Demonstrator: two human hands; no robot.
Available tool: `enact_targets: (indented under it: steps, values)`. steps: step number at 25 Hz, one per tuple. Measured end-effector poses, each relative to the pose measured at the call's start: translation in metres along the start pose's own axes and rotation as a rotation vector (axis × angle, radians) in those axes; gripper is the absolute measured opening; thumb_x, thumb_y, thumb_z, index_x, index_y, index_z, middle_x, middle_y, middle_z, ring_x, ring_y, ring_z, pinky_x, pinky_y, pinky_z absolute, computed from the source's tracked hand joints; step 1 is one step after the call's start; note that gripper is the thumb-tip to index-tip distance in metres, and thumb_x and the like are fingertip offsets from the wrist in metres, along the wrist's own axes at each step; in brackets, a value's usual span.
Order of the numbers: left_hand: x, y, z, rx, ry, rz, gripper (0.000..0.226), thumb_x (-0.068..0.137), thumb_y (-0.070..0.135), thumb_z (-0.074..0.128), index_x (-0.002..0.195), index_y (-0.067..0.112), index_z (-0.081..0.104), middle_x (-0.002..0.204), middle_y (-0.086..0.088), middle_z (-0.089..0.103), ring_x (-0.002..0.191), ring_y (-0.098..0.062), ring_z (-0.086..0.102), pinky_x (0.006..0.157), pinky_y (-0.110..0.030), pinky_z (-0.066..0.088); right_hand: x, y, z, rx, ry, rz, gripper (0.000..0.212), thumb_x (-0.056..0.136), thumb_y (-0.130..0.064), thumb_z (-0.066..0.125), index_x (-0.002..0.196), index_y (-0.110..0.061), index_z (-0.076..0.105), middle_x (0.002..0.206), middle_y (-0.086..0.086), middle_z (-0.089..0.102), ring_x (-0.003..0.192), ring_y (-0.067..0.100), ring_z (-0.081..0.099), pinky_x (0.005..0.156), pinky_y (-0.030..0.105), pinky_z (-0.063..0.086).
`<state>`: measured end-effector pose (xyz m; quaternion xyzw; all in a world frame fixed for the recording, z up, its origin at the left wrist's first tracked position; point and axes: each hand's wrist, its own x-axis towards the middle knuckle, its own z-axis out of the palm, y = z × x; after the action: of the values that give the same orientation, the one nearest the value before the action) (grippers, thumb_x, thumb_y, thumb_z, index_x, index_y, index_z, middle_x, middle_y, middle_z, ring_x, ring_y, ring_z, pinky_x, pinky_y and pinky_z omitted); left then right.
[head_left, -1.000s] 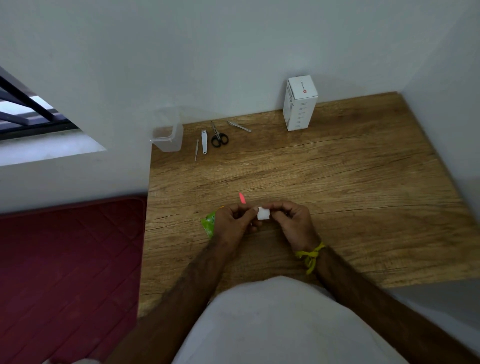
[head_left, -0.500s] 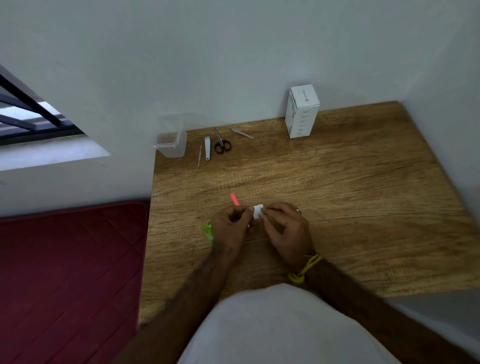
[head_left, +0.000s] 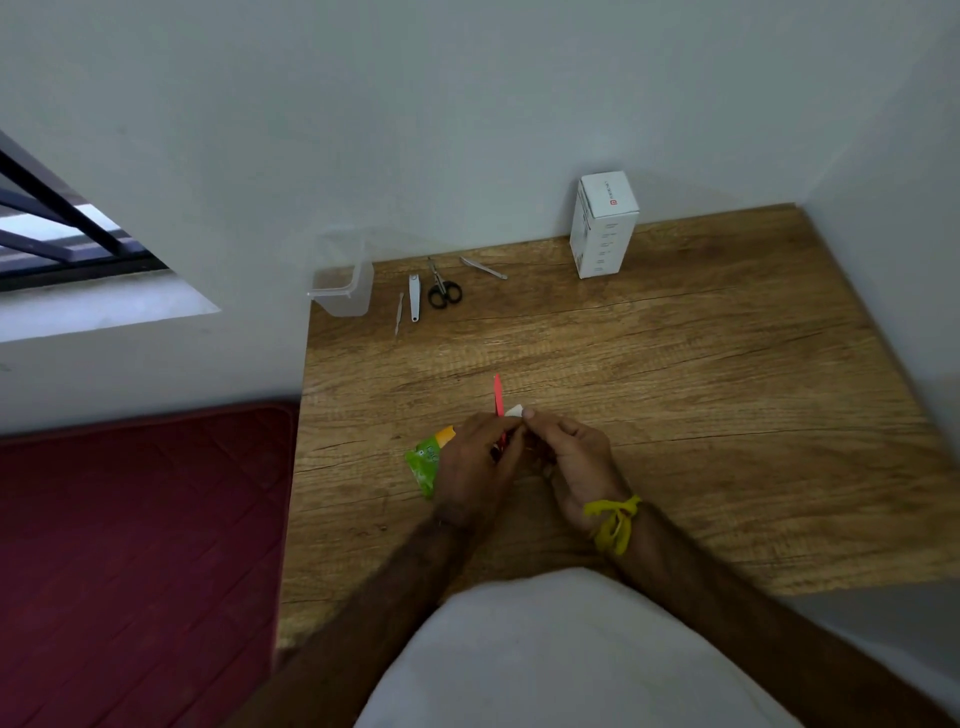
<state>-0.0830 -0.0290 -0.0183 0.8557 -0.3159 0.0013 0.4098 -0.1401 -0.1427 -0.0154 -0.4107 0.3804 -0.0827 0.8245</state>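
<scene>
Both hands meet over the middle of the wooden table (head_left: 675, 374). My left hand (head_left: 475, 462) has its fingers curled round a thin red stick (head_left: 498, 395) that points up and away from me. My right hand (head_left: 571, 457), with a yellow thread (head_left: 613, 519) tied at the wrist, pinches a small white piece (head_left: 514, 410) at its fingertips, right beside the stick. A green and orange sachet (head_left: 428, 460) lies on the table, partly hidden under my left hand.
Along the back wall stand a clear plastic container (head_left: 343, 291), a thin metal tool (head_left: 399, 313), a nail clipper (head_left: 414, 297), small black-handled scissors (head_left: 441, 288), tweezers (head_left: 483, 267) and a white box (head_left: 602, 223). A dark red mat (head_left: 140, 561) lies left of the table.
The red stick now stands more upright and shows longer above my left hand. The white piece shows less between the fingertips. The camera view shifted slightly.
</scene>
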Motion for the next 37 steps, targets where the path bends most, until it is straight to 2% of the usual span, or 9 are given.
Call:
enact_targets:
  steps: [5,8,11,16,19,23,29,33,37]
  values:
    - [-0.001,-0.003,0.003,-0.052,-0.059,-0.031,0.021,0.089,0.016,0.072,0.111,0.014,0.075,0.106,0.0,0.074,0.097,-0.002,0.062,0.084,-0.015,0.049,-0.001,-0.007,-0.002,0.043,0.027,0.055,0.01,0.088,-0.008,0.069,0.083,-0.005,0.078,0.086,0.016,0.073,0.078,0.022,0.069,0.076,0.034,0.055]
    - [0.0,-0.002,0.001,-0.097,-0.071,-0.121,0.018,0.089,0.018,0.073,0.107,0.017,0.076,0.1,0.005,0.074,0.088,0.007,0.06,0.079,-0.006,0.045,0.001,-0.01,-0.005,0.023,0.053,0.028,0.011,0.09,-0.008,0.067,0.083,-0.005,0.074,0.078,0.012,0.073,0.069,0.017,0.068,0.07,0.03,0.056]
    - [0.0,0.003,0.001,-0.134,-0.079,-0.165,0.015,0.089,0.019,0.072,0.104,0.02,0.076,0.097,0.009,0.074,0.087,0.003,0.063,0.079,-0.013,0.05,0.002,-0.011,-0.007,0.041,0.028,0.05,0.012,0.092,-0.008,0.065,0.082,-0.006,0.071,0.073,0.007,0.073,0.066,0.013,0.068,0.065,0.026,0.057]
    - [0.008,0.002,-0.007,-0.379,0.002,-0.468,0.01,0.093,0.023,0.068,0.096,0.032,0.072,0.079,0.008,0.075,0.072,-0.004,0.07,0.071,-0.026,0.057,0.004,-0.012,-0.011,0.058,0.018,0.093,0.007,0.092,-0.009,0.065,0.089,-0.004,0.069,0.079,0.006,0.073,0.072,0.012,0.069,0.07,0.026,0.058]
    - [0.009,0.0,-0.008,-0.471,-0.124,-0.491,0.01,0.092,0.024,0.07,0.099,0.022,0.077,0.08,0.002,0.076,0.073,-0.012,0.072,0.073,-0.039,0.06,0.004,-0.012,-0.012,0.014,-0.038,0.069,0.01,0.093,-0.008,0.063,0.092,-0.001,0.07,0.085,0.013,0.074,0.077,0.018,0.071,0.07,0.027,0.059]
    - [0.006,-0.005,-0.001,-0.501,-0.114,-0.521,0.009,0.087,0.019,0.075,0.096,0.018,0.077,0.085,0.0,0.077,0.08,-0.021,0.074,0.075,-0.051,0.061,0.004,-0.007,-0.01,-0.035,-0.055,0.015,0.01,0.092,-0.005,0.064,0.092,0.0,0.073,0.092,0.02,0.074,0.083,0.026,0.072,0.07,0.03,0.059]
    - [0.006,-0.005,0.0,-0.514,-0.053,-0.522,0.01,0.089,0.016,0.073,0.095,0.009,0.077,0.082,-0.002,0.077,0.072,-0.019,0.073,0.068,-0.038,0.06,-0.003,-0.01,-0.005,0.036,-0.091,0.081,0.007,0.089,-0.005,0.067,0.093,-0.004,0.073,0.084,0.011,0.075,0.076,0.017,0.071,0.064,0.026,0.058]
    - [0.004,-0.005,-0.003,-0.599,-0.078,-0.55,0.012,0.088,0.012,0.073,0.098,0.007,0.075,0.084,-0.006,0.077,0.074,-0.018,0.073,0.066,-0.03,0.059,0.0,-0.01,-0.003,0.054,-0.016,0.128,0.005,0.089,-0.003,0.067,0.089,-0.005,0.072,0.082,0.011,0.075,0.074,0.018,0.071,0.062,0.027,0.058]
    - [0.005,0.004,-0.007,-0.775,-0.154,-0.643,0.017,0.091,-0.003,0.064,0.108,-0.001,0.065,0.097,-0.021,0.073,0.077,-0.018,0.073,0.063,-0.023,0.059,0.013,-0.012,-0.011,0.022,0.143,-0.044,0.006,0.091,-0.004,0.067,0.095,-0.003,0.07,0.083,0.013,0.074,0.069,0.018,0.069,0.059,0.025,0.057]
